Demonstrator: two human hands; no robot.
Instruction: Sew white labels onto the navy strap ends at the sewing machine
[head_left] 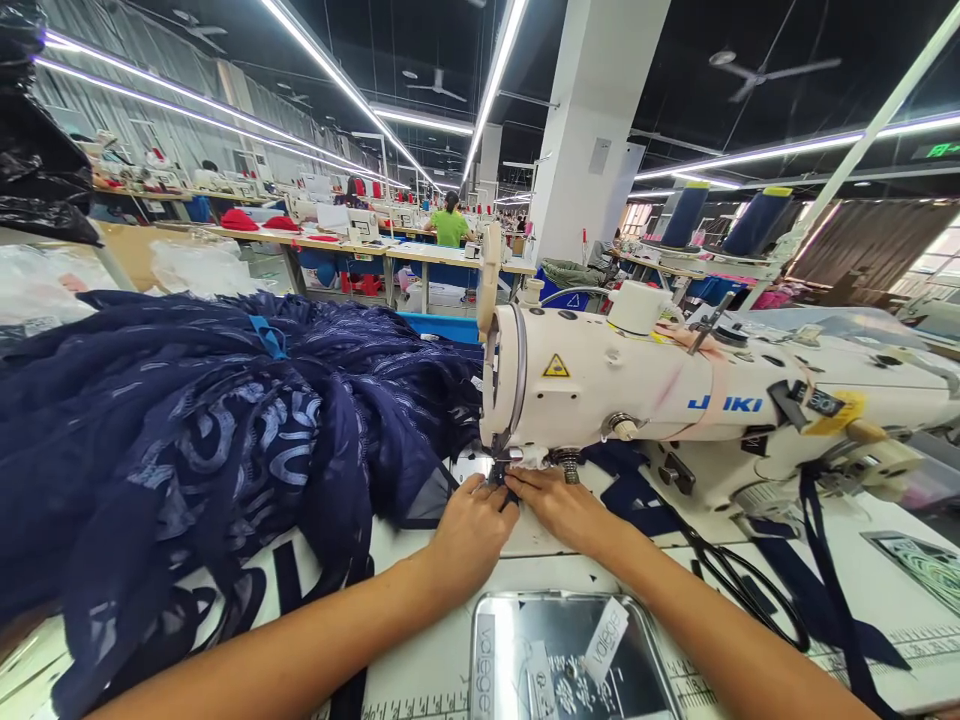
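A white sewing machine (585,375) stands in front of me. Close by its needle and presser foot, my left hand (476,530) has curled fingers pressed onto a small piece of navy fabric (504,487). From the other side, my right hand (559,508) reaches to the same piece, its fingers together and the tips at the foot. The fingers cover most of that piece. To the left lies a big heap of sheer navy garments (262,430), partly patterned and bound with a blue tie (268,337).
In front of the hands is a metal tin (570,660) with white labels (606,640). Black scissors (750,580) and navy strips (817,600) lie at right. Thread cones (686,215) stand behind the machine. Farther back, a person in green (450,228) sits among workbenches.
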